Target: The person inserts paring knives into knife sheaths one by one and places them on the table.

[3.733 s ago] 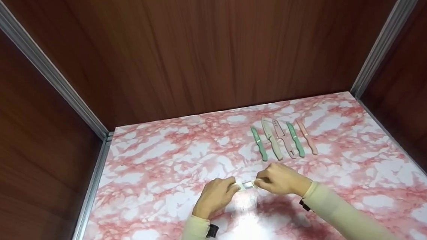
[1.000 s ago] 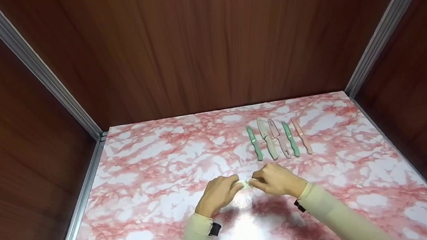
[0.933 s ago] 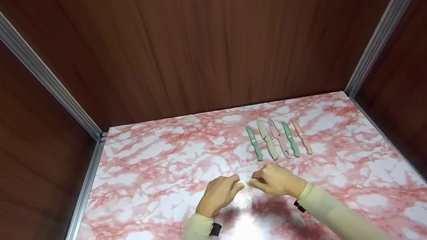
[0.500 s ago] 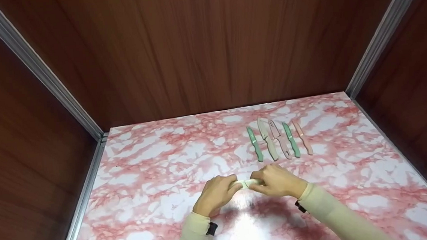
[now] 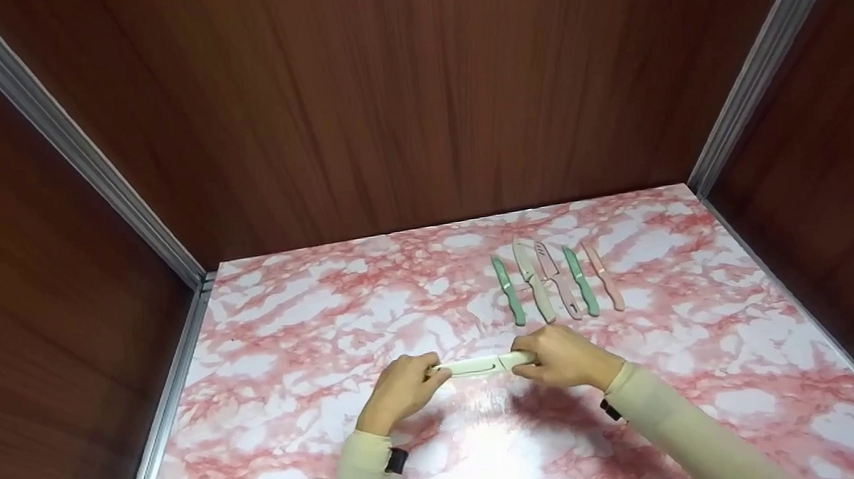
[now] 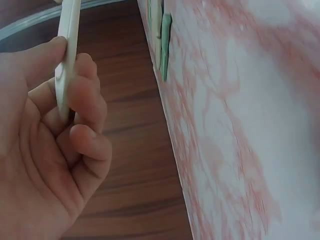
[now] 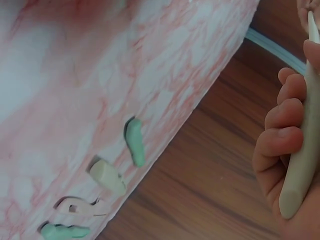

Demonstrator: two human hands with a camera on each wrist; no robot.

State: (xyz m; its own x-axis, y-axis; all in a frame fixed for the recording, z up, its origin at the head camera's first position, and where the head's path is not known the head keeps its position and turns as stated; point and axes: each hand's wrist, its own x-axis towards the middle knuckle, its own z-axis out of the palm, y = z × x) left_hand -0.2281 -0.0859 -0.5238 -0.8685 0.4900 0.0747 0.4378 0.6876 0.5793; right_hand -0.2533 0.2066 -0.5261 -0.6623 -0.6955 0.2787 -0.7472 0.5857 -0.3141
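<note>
A cream-coloured knife [image 5: 470,366] in a matching sheath is held level above the table between both hands. My left hand [image 5: 398,389] pinches the sheath's far end between thumb and fingers; the left wrist view shows the pale sheath [image 6: 69,40] against the fingertips. My right hand [image 5: 564,355] grips the handle, and in the right wrist view the fingers curl around that cream handle [image 7: 303,165]. No bare blade shows between the hands. The handle meets the sheath just left of my right hand.
Several sheathed knives lie in a row beyond my right hand: a green knife [image 5: 508,292], a cream knife [image 5: 534,280], a pink knife [image 5: 558,281], another green knife [image 5: 581,281] and a peach knife [image 5: 604,277]. Brown wood-grain panels [image 5: 417,105] enclose the marbled table [image 5: 291,339].
Bare blade showed between the hands at first; handle and sheath then came together. My left hand has since slid left to the sheath's end, and my right hand has shifted slightly right.
</note>
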